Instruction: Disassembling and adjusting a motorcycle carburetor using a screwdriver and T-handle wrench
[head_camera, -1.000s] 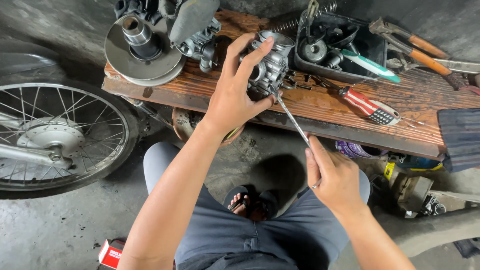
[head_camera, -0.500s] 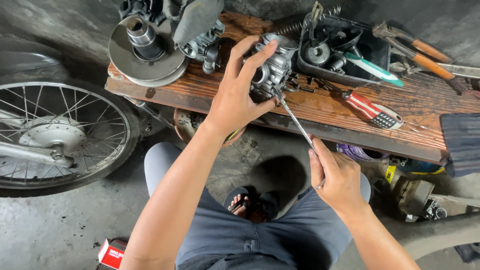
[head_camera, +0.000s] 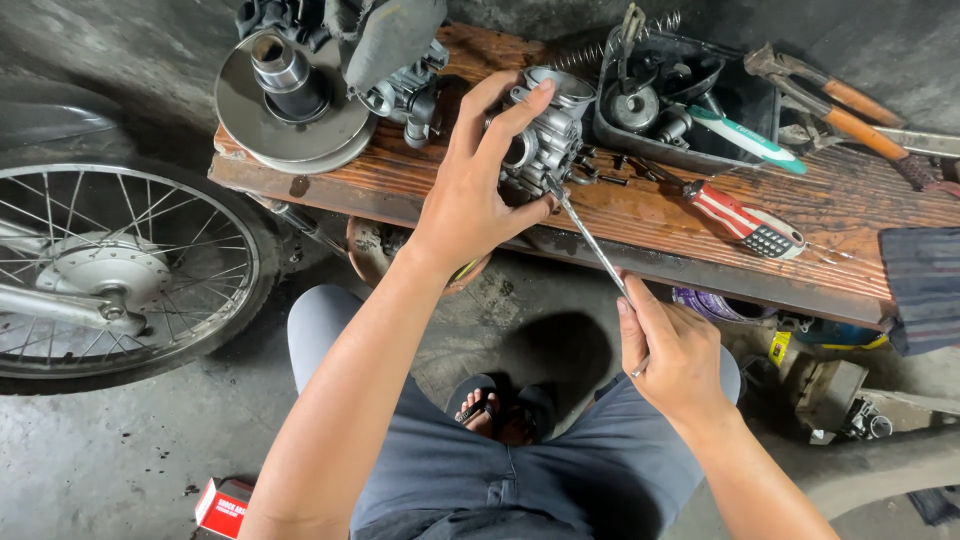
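My left hand (head_camera: 480, 185) grips a grey metal carburetor (head_camera: 548, 135) that rests on a worn wooden bench (head_camera: 650, 215). My right hand (head_camera: 672, 350) holds the handle end of a long thin screwdriver (head_camera: 588, 238). Its shaft runs up and left, and its tip meets the lower side of the carburetor just under my left thumb. Both hands are over the bench's front edge, above my knees.
A round metal pulley (head_camera: 290, 105) and engine parts sit at the bench's left. A black tray (head_camera: 665, 110) of parts, a red-and-white screwdriver (head_camera: 740, 218) and pliers (head_camera: 835, 105) lie to the right. A spoked wheel (head_camera: 115, 270) stands on the floor at left.
Hands, carburetor and screwdriver keep the same grip and contact; the right hand has shifted only slightly. The view has drifted a little.
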